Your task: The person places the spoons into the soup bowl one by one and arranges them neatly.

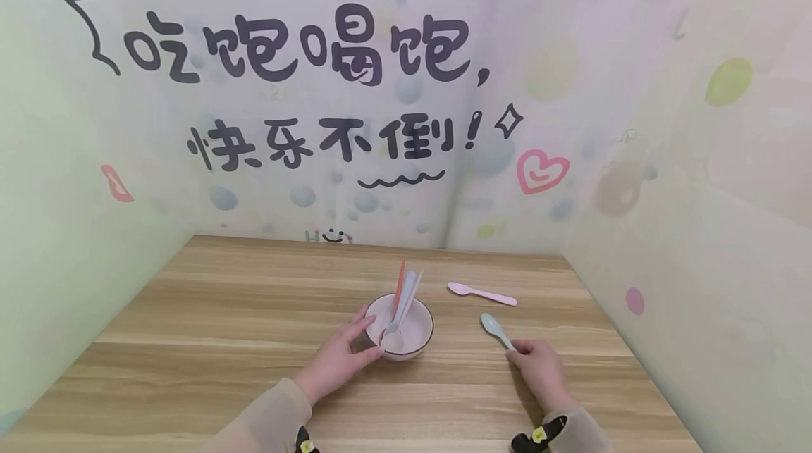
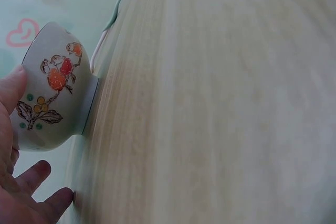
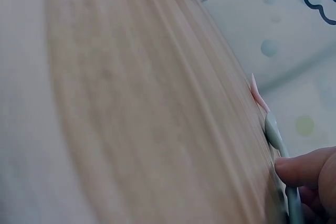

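Three utensils, a red one (image 1: 399, 287), a pale blue one (image 1: 404, 298) and a white one (image 1: 416, 289), are leaning in the bowl (image 1: 421, 327); if spoons are being collected there, the work is seemingly running past halfway. Two are remaining outside: the right hand (image 1: 540, 370) is pinching the green spoon (image 1: 496, 328) by its handle, while the pink spoon (image 1: 483, 294) is lying untouched on the bench (image 1: 222, 340). The left hand (image 1: 341, 356) is resting, fingers spread, against the bowl.
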### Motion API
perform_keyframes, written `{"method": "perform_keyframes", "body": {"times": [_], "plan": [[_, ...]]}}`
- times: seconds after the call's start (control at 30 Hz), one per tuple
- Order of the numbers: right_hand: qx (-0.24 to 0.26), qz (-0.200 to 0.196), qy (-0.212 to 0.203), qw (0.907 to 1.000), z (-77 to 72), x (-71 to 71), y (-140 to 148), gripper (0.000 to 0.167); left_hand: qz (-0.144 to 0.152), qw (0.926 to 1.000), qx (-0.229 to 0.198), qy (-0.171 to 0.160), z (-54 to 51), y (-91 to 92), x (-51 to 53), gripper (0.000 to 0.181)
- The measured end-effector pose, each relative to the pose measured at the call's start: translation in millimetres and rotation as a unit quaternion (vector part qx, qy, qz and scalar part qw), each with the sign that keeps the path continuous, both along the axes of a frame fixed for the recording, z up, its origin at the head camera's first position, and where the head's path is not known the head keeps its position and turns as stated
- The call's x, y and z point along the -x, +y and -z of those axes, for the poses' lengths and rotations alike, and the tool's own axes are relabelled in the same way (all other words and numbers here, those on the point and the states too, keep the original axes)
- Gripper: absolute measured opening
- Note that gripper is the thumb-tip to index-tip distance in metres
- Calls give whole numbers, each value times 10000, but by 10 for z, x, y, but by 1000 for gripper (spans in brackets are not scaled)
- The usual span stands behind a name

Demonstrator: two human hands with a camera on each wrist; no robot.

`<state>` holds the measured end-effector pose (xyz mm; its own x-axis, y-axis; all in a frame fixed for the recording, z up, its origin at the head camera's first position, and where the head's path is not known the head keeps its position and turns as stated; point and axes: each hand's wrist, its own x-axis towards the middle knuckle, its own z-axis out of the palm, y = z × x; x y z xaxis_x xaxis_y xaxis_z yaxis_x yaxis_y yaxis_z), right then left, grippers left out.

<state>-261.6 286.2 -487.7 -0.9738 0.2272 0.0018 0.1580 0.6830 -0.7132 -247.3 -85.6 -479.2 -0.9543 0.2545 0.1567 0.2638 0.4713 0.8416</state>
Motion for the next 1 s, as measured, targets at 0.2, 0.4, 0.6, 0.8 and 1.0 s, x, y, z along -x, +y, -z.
{"method": "perform_keyframes", "body": {"times": [0.2,0.4,0.6,0.8,1.0], "plan": [[-53,-215,198,9996,15,15,-79,21,3,10000,-9,-7,4,0,-7,70],[46,-306,201,9993,38,35,-153,21,13,10000,-14,57,8,2,-7,68],[79,-452,198,9988,48,45,-224,22,34,9999,28,129,14,2,9,68],[60,-708,219,9972,63,60,-301,22,45,10000,-4,83,-1,-2,4,67],[55,-913,268,9954,64,69,-374,20,48,10000,-25,46,-1,0,6,67]]}}
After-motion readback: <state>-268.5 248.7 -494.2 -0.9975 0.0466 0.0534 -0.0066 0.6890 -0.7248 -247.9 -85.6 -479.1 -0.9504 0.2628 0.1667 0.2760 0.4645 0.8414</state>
